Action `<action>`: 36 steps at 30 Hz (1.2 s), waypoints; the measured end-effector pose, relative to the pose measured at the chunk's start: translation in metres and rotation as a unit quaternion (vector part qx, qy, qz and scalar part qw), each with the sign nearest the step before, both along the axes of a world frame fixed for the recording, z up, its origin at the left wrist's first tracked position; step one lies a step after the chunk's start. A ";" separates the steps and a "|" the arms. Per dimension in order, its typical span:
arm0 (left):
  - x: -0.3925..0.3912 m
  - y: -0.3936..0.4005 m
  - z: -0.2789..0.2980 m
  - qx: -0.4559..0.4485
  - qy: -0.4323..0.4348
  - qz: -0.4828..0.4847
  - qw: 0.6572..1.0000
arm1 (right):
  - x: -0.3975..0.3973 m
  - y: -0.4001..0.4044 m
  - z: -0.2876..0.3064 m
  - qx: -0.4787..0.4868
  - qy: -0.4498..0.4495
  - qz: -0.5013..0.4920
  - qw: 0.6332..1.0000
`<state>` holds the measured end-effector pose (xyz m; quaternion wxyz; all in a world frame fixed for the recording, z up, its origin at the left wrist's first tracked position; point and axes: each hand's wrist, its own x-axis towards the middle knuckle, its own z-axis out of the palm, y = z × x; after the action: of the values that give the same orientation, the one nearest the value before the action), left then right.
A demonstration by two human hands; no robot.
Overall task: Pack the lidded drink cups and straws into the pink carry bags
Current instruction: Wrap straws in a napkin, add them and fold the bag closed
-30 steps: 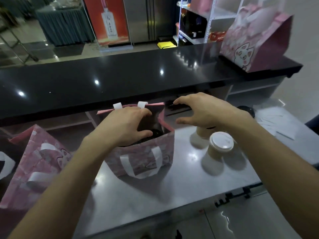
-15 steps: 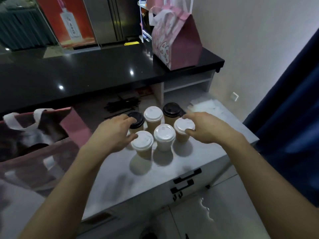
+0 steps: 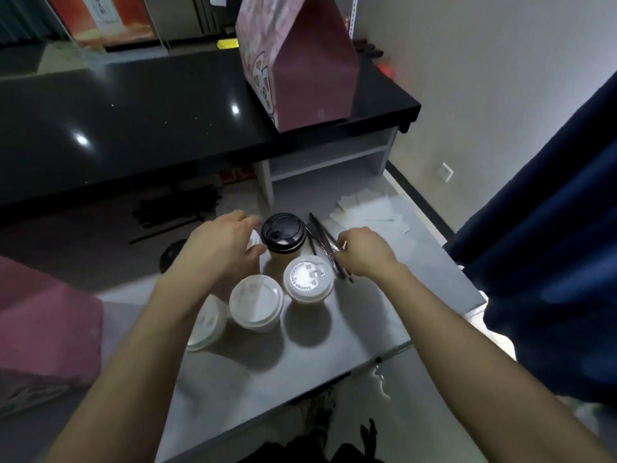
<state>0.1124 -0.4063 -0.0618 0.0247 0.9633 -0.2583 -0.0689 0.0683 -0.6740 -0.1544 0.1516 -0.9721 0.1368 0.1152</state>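
Note:
Several paper cups stand on the grey worktop (image 3: 334,349): one with a black lid (image 3: 283,232), and three with white lids (image 3: 309,279) (image 3: 256,302) (image 3: 207,324). Another black lid (image 3: 172,257) peeks out behind my left forearm. My left hand (image 3: 222,250) curls from above over a further white-lidded cup (image 3: 255,241), mostly hiding it. My right hand (image 3: 364,252) pinches a bundle of wrapped straws (image 3: 320,233) lying right of the cups. One pink carry bag (image 3: 43,322) sits at the left edge, blurred. Another pink bag (image 3: 297,61), closed, stands on the black counter (image 3: 133,115).
A pile of dark straws (image 3: 177,208) lies under the counter overhang. White paper sheets (image 3: 367,208) lie at the worktop's back right. A dark blue curtain (image 3: 551,228) hangs on the right, past the worktop's edge. A white shelf (image 3: 327,158) sits under the counter.
The view has swung right from the open bag to the cups. My left hand moved onto a rear white-lidded cup. My right hand left a white lid and took the straws.

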 end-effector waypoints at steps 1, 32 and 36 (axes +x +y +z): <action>0.006 -0.004 -0.002 -0.002 0.003 0.007 1.000 | 0.010 -0.001 -0.010 0.007 0.002 0.000 1.000; 0.027 -0.195 -0.065 -0.388 0.140 0.297 0.861 | 0.050 -0.108 -0.018 0.403 -0.058 0.109 0.907; 0.030 -0.200 -0.069 -0.421 0.132 0.296 0.847 | 0.050 -0.142 -0.032 0.370 -0.053 0.090 0.923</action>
<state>0.1421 -0.6060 -0.1308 0.4812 0.8729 0.0410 -0.0693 0.1185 -0.8159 -0.1863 0.4967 -0.8596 -0.0120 0.1194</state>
